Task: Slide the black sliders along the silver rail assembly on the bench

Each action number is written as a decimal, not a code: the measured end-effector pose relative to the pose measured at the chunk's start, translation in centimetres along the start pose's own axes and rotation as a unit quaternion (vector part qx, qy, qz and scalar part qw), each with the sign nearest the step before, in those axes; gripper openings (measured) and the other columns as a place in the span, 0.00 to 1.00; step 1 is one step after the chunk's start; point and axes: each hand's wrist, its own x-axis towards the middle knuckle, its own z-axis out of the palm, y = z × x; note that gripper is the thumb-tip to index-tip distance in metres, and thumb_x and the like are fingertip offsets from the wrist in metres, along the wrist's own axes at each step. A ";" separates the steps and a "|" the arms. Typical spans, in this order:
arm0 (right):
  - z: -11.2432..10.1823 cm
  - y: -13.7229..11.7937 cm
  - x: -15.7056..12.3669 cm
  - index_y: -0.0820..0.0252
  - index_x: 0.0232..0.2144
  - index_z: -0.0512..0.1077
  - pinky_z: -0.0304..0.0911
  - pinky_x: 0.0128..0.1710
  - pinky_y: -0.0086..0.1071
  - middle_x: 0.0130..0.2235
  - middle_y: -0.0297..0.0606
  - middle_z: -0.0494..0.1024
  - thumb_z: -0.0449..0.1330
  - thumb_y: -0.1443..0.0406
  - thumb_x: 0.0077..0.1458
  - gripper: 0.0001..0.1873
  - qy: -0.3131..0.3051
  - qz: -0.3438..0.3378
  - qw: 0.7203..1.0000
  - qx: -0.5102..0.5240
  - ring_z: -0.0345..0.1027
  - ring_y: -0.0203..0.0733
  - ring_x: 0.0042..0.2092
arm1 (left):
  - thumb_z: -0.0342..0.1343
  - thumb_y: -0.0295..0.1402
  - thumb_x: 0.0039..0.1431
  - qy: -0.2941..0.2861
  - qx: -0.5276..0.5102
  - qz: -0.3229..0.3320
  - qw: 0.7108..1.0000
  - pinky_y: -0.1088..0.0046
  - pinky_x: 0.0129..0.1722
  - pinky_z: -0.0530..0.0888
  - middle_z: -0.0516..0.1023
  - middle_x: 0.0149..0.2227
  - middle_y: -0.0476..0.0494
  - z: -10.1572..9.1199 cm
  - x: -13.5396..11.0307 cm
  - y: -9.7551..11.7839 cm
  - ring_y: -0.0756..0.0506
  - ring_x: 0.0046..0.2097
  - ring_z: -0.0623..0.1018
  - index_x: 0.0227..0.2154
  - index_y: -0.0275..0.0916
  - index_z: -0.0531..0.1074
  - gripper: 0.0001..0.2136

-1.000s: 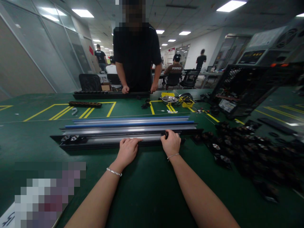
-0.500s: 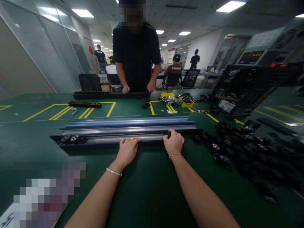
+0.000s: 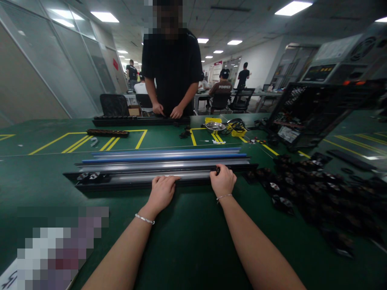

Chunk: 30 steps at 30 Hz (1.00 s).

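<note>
A long black rail [image 3: 121,183] lies across the green table [image 3: 187,241] in front of me, with silver and blue-edged rails [image 3: 163,158] stacked behind it. My left hand [image 3: 161,193] rests on the black rail's near edge, fingers curled over it. My right hand [image 3: 223,181] is closed on a small black part [image 3: 218,170] that sits on the rail near its right end. Two small black-and-white parts [image 3: 90,176] sit in the rail at its left end.
A heap of small black parts [image 3: 314,189] covers the table to the right. A black crate [image 3: 314,112] stands behind it. Across the table a person in black handles another black rail [image 3: 142,120]. A metal bowl [image 3: 215,127] sits by yellow floor-style markings.
My right hand has slid a little to the right along the rail with the small part. The person opposite has brought both hands together over the far rail.
</note>
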 end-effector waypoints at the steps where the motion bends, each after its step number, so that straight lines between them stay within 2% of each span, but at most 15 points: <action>1: 0.0 0.0 0.0 0.60 0.39 0.72 0.51 0.44 0.37 0.37 0.41 0.76 0.53 0.67 0.46 0.16 0.001 0.003 1.000 0.000 0.63 0.45 0.40 | 0.43 0.29 0.60 0.000 0.001 0.000 1.000 0.59 0.50 0.58 0.77 0.45 0.47 0.0 0.0 0.0 0.45 0.46 0.72 0.47 0.48 0.68 0.16; 22: -1.2 1.1 1.1 0.61 0.41 0.72 0.52 0.41 0.38 0.39 0.43 0.76 0.52 0.67 0.46 0.19 -0.011 0.064 0.997 -0.032 0.62 0.47 0.42 | 0.43 0.29 0.60 0.006 0.004 0.005 1.000 0.59 0.50 0.59 0.77 0.45 0.47 0.1 0.0 -0.1 0.45 0.46 0.73 0.47 0.49 0.68 0.15; 30: -1.2 2.4 1.7 0.64 0.40 0.72 0.53 0.39 0.36 0.38 0.44 0.75 0.51 0.68 0.45 0.19 0.020 0.063 0.998 -0.005 0.61 0.48 0.40 | 0.43 0.29 0.60 0.006 0.003 0.005 1.000 0.59 0.50 0.59 0.77 0.45 0.47 0.0 0.0 0.0 0.45 0.46 0.73 0.47 0.49 0.69 0.16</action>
